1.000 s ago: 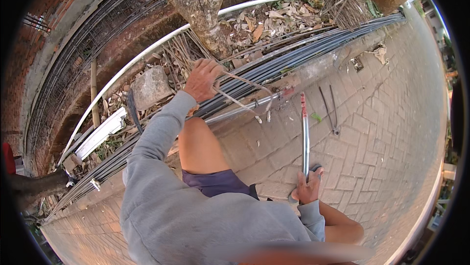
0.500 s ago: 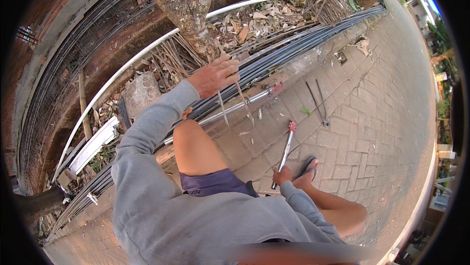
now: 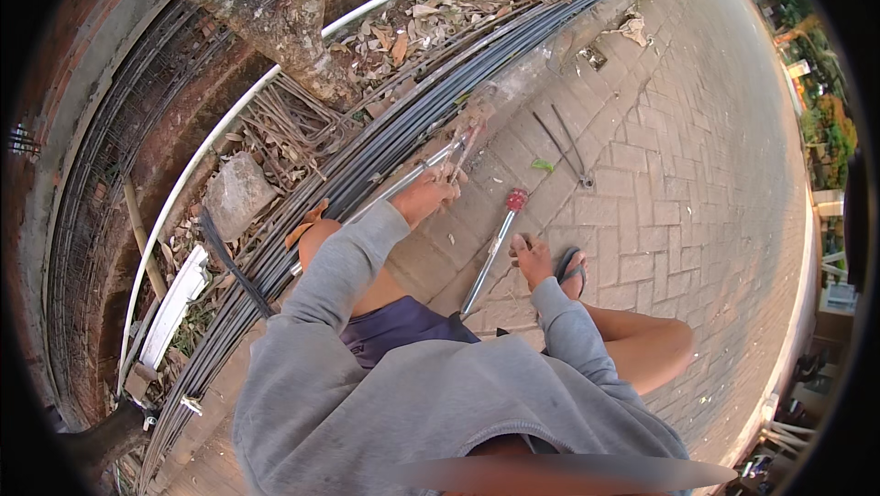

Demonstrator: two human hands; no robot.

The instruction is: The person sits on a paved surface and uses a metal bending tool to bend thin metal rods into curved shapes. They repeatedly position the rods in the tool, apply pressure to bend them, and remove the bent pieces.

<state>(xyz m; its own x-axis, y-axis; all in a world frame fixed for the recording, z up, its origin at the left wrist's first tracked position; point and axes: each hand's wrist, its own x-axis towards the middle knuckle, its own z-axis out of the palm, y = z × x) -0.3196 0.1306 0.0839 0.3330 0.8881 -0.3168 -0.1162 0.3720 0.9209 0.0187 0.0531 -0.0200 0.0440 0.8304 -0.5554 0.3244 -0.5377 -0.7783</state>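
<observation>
At mid-frame, the left hand (image 3: 429, 197) pinches a blurred cord (image 3: 457, 164). Just below, a red-ended metal tube (image 3: 493, 254) lies on the paving (image 3: 637, 248); beside it the right hand (image 3: 533, 262) curls, whether around anything I can't tell.

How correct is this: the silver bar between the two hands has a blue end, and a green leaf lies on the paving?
The head view shows a red end, not blue, on the silver bar; the green leaf does lie on the paving.
</observation>
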